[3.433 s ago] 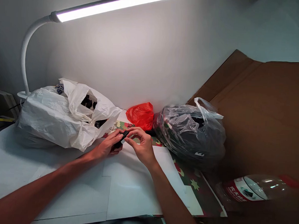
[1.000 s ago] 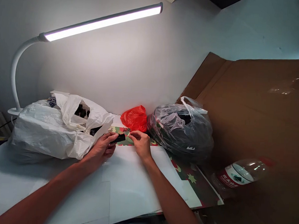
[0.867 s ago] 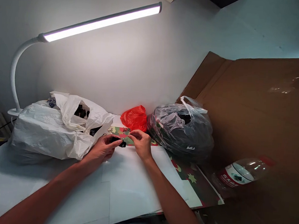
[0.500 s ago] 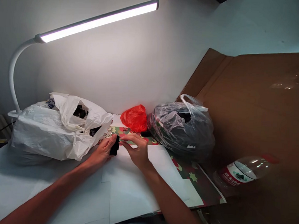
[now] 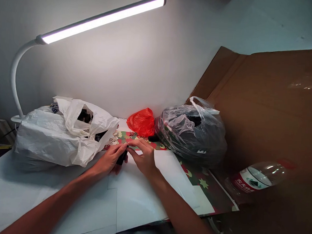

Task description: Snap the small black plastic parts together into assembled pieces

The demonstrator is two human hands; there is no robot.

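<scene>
My left hand [image 5: 112,160] is closed around a small black block-like piece [image 5: 121,157], holding it above the white sheets [image 5: 141,196]. Thumb and forefinger of my right hand [image 5: 144,156] pinch at the top end of this piece, touching it or something tiny on it that I cannot make out. Fingers cover much of the black piece. Just behind the hands, a scatter of small metal parts [image 5: 114,138] lies on the patterned cover [image 5: 154,145].
At the left stands a white plastic bag [image 5: 53,136] with black pieces inside. A red bag [image 5: 141,122] and a clear bag [image 5: 194,136] sit behind. A lamp [image 5: 103,21] arches overhead. Rightward are a bottle [image 5: 257,180] and cardboard [image 5: 271,109].
The black piece has turned and tilted in my left hand, with less of it showing. My right fingertips have come closer, onto its top end. The view has shifted slightly.
</scene>
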